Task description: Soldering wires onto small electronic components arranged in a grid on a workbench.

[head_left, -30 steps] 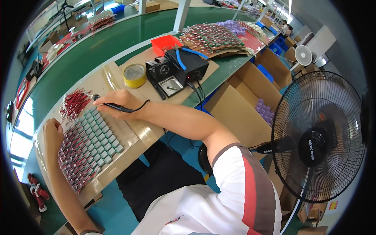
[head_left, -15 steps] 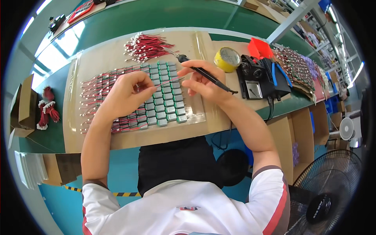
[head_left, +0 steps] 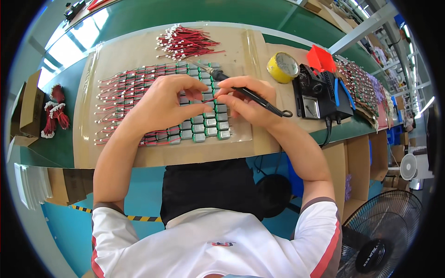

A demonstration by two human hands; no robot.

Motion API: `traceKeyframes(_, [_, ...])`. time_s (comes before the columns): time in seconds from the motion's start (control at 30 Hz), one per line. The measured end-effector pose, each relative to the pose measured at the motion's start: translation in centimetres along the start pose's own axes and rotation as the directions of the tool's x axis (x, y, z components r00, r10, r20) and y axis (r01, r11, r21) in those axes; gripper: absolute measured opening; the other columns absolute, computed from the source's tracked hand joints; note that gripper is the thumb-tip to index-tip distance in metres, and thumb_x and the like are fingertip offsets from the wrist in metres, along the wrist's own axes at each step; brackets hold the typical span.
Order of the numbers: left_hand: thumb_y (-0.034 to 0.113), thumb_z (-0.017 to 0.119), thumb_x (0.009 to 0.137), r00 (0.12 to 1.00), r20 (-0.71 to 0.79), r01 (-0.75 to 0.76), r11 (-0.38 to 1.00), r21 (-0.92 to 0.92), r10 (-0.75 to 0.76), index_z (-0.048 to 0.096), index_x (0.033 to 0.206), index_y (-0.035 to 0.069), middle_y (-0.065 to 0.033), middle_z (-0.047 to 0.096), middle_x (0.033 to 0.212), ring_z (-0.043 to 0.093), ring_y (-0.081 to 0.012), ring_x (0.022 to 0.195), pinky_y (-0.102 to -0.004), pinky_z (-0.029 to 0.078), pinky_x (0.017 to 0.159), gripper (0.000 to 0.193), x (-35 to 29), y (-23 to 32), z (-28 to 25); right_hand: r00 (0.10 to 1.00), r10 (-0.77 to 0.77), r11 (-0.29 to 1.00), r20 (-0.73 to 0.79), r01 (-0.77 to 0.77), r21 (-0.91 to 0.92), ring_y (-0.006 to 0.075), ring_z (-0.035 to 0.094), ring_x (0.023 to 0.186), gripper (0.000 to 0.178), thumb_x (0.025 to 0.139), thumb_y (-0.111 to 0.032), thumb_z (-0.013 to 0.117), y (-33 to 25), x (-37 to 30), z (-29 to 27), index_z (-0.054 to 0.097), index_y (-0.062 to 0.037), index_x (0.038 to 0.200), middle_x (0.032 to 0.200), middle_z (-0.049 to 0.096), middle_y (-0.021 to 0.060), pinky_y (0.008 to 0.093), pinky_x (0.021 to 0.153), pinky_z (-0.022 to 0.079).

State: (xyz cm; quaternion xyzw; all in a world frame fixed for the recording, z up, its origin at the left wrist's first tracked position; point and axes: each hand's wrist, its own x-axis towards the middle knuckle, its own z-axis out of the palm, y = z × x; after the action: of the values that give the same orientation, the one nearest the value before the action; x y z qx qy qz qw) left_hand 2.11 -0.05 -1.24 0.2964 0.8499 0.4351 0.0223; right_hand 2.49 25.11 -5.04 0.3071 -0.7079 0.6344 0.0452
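A thin red wire (head_left: 210, 100) shows in the gap between the worker's 2 bare hands, just above the rows of small grey green-edged blocks (head_left: 198, 137). The right hand (head_left: 252, 109) has its fingers closed around a black-handled soldering iron (head_left: 252, 95), metal tip slanting up and leftward, and its thumb and fingertips seem to pinch the wire as well. The left hand (head_left: 160, 104) curves over the rows with thumb and forefinger parted; whether its other fingers touch anything, I can't tell from here. Many of the blocks on the left trail red leads with white ends. Beyond them lies a loose heap of red wires with white connectors (head_left: 185, 42), all on a brown cardboard sheet (head_left: 160, 159) over the green bench (head_left: 48, 155). To the right stand a yellow-sided roll (head_left: 283, 68), a black soldering station (head_left: 320, 88) with blue-handled pliers (head_left: 345, 92) on it, and a red bin (head_left: 321, 59) just behind. Tied red wire bundles (head_left: 55, 118) sit at the bench's left end, and a black fan (head_left: 378, 250) stands low on the right
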Motion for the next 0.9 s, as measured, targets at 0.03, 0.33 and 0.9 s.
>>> traceKeyframes(0.03, [0.017, 0.087, 0.082, 1.000, 0.018, 0.006, 1.000, 0.002, -0.006, 0.079, 0.107, 0.004, -0.0035, 0.072, 0.083, 0.066, -0.0101, 0.076, -0.0261, 0.046, 0.060, 0.030, 0.1, 0.2, 0.1, 1.000, 0.013, 1.000, 0.003, -0.013, -0.027, 0.0045, 0.065, 0.064, 0.026, 0.091, 0.003, 0.076, -0.1, -0.1, 0.3, 0.073, -0.0019, 0.117, 0.093, 0.077, 0.0074, 0.0203, 0.053, 0.052])
traceKeyframes(0.33, [0.006, 0.080, 0.089, 0.948, 0.101, 0.313, 0.940, -0.135, -0.301, 0.082, 0.098, 0.001, -0.0022, 0.076, 0.081, 0.061, -0.0037, 0.069, -0.0227, 0.050, 0.062, 0.010, 0.3, 0.9, -0.4, 0.996, -0.070, 0.994, 0.047, 0.073, -0.078, 0.0061, 0.066, 0.065, 0.025, 0.092, 0.004, 0.076, 0.0, 0.1, 0.4, 0.073, -0.0015, 0.116, 0.092, 0.077, 0.0079, 0.0216, 0.057, 0.054])
traceKeyframes(0.9, [0.003, 0.075, 0.076, 1.000, -0.017, -0.003, 0.994, 0.111, 0.005, 0.064, 0.076, -0.001, -0.0071, 0.066, 0.086, 0.064, -0.0222, 0.081, -0.0347, 0.051, 0.071, 0.012, -0.8, -3.8, -2.5, 0.994, -0.109, 0.982, 0.023, 0.112, -0.151, 0.0181, 0.076, 0.071, 0.029, 0.093, 0.005, 0.071, 0.5, -1.5, -2.3, 0.070, 0.0083, 0.122, 0.093, 0.077, 0.0152, 0.0274, 0.065, 0.061])
